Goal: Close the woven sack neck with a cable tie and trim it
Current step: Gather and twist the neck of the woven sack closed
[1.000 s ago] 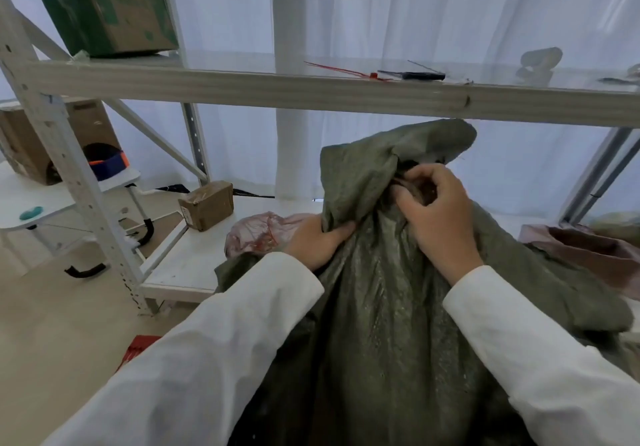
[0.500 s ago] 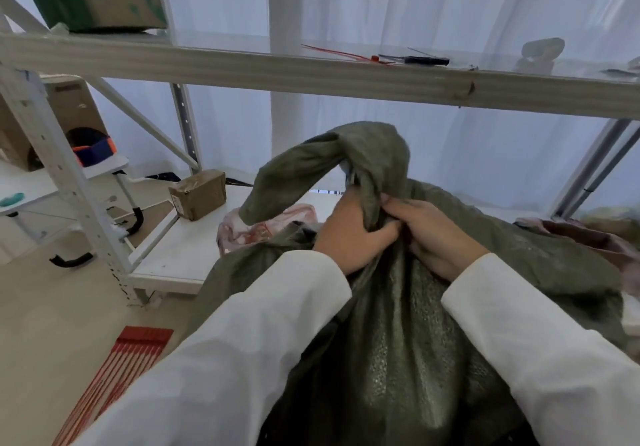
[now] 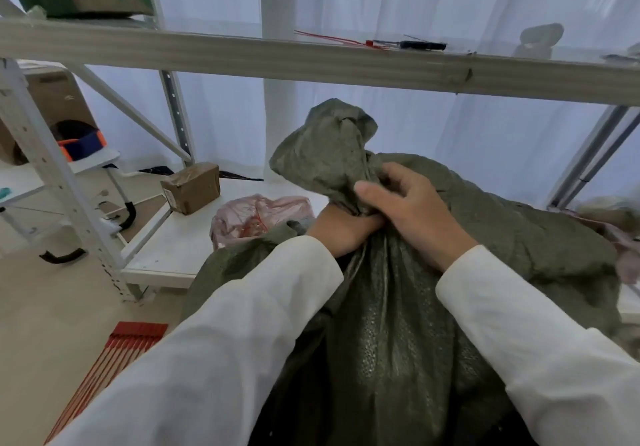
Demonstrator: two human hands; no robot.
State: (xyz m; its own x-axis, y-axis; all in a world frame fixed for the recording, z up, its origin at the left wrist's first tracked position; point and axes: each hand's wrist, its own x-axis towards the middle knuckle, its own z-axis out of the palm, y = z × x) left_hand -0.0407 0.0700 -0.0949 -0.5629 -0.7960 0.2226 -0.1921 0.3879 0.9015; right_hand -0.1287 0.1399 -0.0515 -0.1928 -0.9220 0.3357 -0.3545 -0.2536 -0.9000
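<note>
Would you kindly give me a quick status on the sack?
Both hands, left and right, grip the green woven sack neck. No tie on. Red cable tie on the shelf above.

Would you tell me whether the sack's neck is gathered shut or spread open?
Gathered shut: both hands bunch the sack's neck, with no cable tie on it.

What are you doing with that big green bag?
A person in white sleeves is bunching up the top of a green woven sack to close it. The left hand grips the gathered neck from below, and the right hand holds the neck just above it. No tie is around the neck yet. A red cable tie and a dark-handled tool lie on the shelf above, and more red ties lie on the floor.
</note>
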